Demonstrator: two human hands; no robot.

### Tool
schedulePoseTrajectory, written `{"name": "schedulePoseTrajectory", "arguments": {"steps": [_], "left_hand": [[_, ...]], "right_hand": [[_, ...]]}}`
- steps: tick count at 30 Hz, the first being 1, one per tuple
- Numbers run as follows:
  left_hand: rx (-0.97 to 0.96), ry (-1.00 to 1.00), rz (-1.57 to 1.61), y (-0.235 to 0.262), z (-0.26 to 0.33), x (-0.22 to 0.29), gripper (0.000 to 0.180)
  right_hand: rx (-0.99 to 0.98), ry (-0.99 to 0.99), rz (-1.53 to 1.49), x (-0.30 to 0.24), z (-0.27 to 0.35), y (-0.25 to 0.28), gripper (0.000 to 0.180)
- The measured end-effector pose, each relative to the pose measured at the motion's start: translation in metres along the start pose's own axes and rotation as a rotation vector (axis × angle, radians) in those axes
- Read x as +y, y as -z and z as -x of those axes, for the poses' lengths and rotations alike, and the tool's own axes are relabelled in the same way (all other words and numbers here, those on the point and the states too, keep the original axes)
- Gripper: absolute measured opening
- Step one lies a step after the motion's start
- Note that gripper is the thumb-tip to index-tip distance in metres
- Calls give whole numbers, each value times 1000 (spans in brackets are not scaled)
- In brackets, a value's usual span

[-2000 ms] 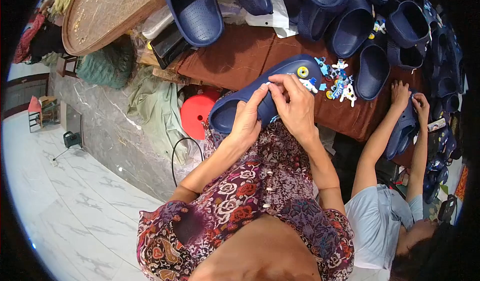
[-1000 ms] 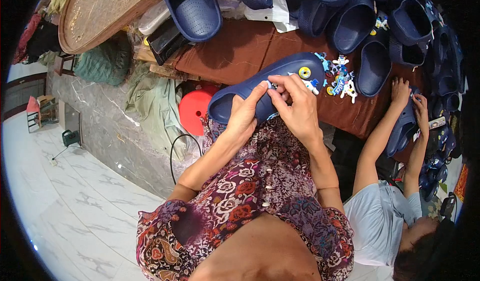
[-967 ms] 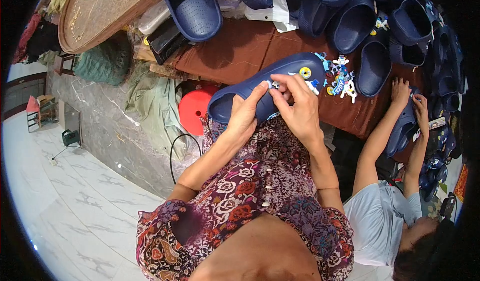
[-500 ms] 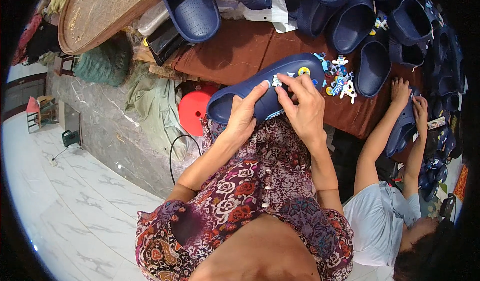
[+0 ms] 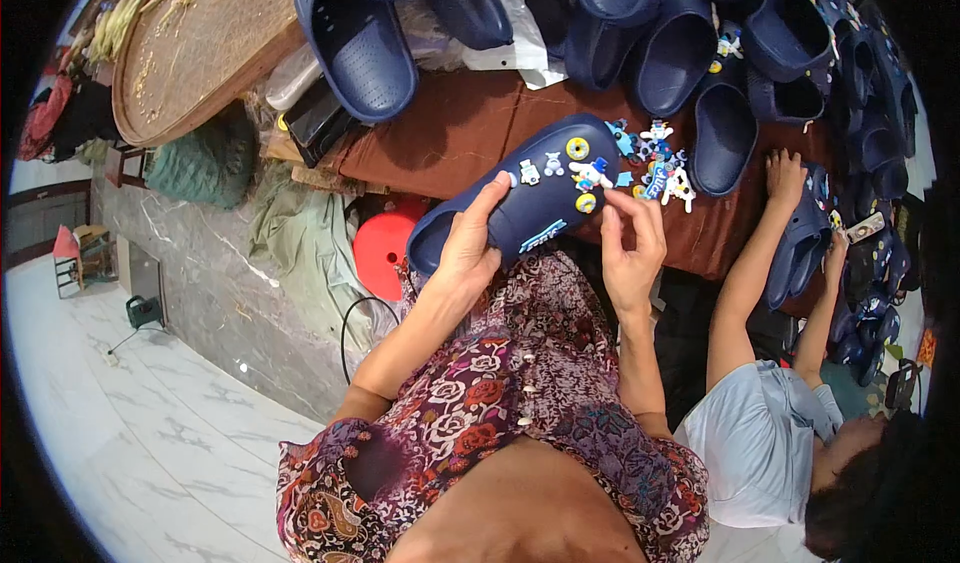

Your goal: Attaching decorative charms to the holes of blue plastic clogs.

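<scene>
A navy clog (image 5: 530, 203) lies tilted over my lap and the table edge, its toe pointing to the upper right. My left hand (image 5: 468, 248) grips it near the heel opening, thumb on top and fingers underneath. Small charms sit on its upper: a white figure charm (image 5: 529, 172), a grey bear charm (image 5: 554, 164), yellow round ones (image 5: 577, 149) and a blue letter charm (image 5: 543, 236). Beside the toe, my right hand (image 5: 634, 248) has its fingers loosely bent, thumb and forefinger slightly apart, with nothing visible between them. Just beyond lies a pile of loose charms (image 5: 660, 168).
More navy clogs (image 5: 675, 58) crowd the far side of the brown-covered table (image 5: 450, 128). At right, a co-worker's hands (image 5: 787, 178) hold another clog (image 5: 800, 238). A red round stool (image 5: 385, 253) stands left of my lap; a woven tray (image 5: 215, 43) is at the upper left.
My right hand has left the charms on the clog's upper and moved right, toward the loose pile. My left hand keeps its grip on the clog.
</scene>
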State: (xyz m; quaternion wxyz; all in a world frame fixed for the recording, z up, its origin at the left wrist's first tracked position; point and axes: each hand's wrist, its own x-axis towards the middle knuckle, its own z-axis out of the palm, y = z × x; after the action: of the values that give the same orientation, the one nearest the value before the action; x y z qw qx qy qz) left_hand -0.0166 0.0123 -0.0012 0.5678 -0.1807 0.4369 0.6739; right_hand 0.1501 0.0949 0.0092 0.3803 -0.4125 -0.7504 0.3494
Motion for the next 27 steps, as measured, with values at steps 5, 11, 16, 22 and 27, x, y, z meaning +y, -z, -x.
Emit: {"name": "schedulePoseTrajectory", "arguments": {"steps": [5, 11, 16, 22, 27], "left_hand": [[-67, 92, 75, -7, -6, 11, 33], [-209, 152, 227, -11, -6, 18, 35], [-280, 156, 268, -28, 12, 19, 42], [-256, 208, 366, -54, 23, 17, 45], [-336, 228, 375, -85, 28, 20, 46]], "right_hand": [[-19, -96, 30, 15, 23, 6, 15], [-62, -131, -42, 19, 44, -5, 20], [-271, -198, -190, 21, 75, -24, 55], [-457, -190, -223, 16, 85, -42, 77], [-338, -299, -255, 13, 71, -47, 61]]}}
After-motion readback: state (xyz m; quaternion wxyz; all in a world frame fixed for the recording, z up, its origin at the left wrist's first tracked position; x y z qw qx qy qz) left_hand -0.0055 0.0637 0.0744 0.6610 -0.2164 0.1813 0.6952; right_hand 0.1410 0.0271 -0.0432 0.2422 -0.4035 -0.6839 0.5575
